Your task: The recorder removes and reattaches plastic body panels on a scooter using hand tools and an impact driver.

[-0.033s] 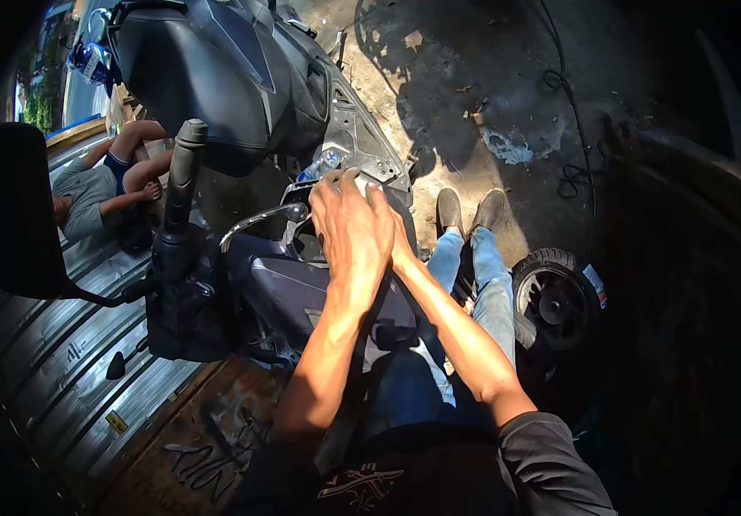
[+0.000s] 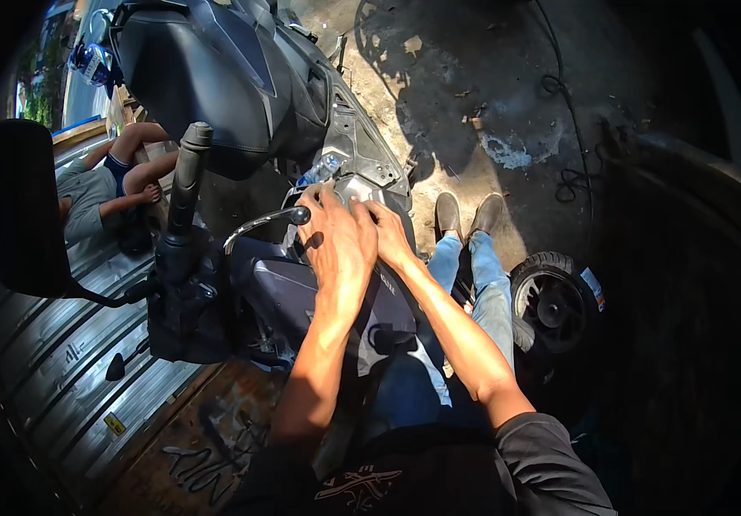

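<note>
A dark scooter (image 2: 215,77) stands in front of me, its black handlebar grip (image 2: 185,181) and chrome brake lever (image 2: 263,222) to my left. My left hand (image 2: 336,245) lies on the grey inner front panel (image 2: 362,185), fingers curled over its upper edge just right of the lever's tip. Beside it, touching it, my right hand (image 2: 387,232) holds the same panel edge. Both forearms reach up from the lower edge. What sits under my palms is hidden.
A black mirror (image 2: 22,206) juts out at far left. Another person (image 2: 99,193) crouches behind the handlebar on corrugated metal sheeting (image 2: 52,344). A loose wheel (image 2: 555,301) lies by my jeans and brown shoes (image 2: 465,215). A cable (image 2: 568,176) runs over the dirt ground.
</note>
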Demonstrator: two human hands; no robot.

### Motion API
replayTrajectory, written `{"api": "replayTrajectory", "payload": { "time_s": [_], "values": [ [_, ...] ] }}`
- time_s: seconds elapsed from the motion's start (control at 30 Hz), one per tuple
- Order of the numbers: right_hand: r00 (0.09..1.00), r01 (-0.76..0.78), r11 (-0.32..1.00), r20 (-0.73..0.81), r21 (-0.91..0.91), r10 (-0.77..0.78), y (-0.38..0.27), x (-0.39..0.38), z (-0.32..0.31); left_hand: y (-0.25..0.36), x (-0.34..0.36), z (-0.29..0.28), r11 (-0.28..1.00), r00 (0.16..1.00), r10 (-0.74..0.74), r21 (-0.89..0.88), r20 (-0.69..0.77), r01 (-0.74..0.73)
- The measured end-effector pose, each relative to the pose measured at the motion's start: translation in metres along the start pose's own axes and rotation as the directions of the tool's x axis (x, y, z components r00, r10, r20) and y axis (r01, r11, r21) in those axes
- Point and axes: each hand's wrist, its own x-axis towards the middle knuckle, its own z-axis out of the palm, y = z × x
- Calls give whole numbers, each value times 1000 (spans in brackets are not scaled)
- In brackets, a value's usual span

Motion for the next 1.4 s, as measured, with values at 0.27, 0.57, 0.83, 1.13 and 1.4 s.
{"api": "replayTrajectory", "payload": {
  "time_s": [0.27,0.57,0.83,1.13,1.4],
  "values": [
    [991,-68,993,109,-93,78,8,31,1,-60,10,19,990,992,-90,115,88,79],
    [991,-97,994,84,-43,101,19,43,20,-49,30,26,918,919,-336,290,208,270],
    [963,-265,964,42,-19,265,4,52,20,-35,46,23,896,893,-362,365,268,253],
    [955,-291,957,59,-5,291,1,53,17,-36,47,27,917,916,-296,350,272,193],
    [984,-111,973,116,-205,136,-26,24,12,68,46,50,997,979,-35,80,200,20]
  ]
}}
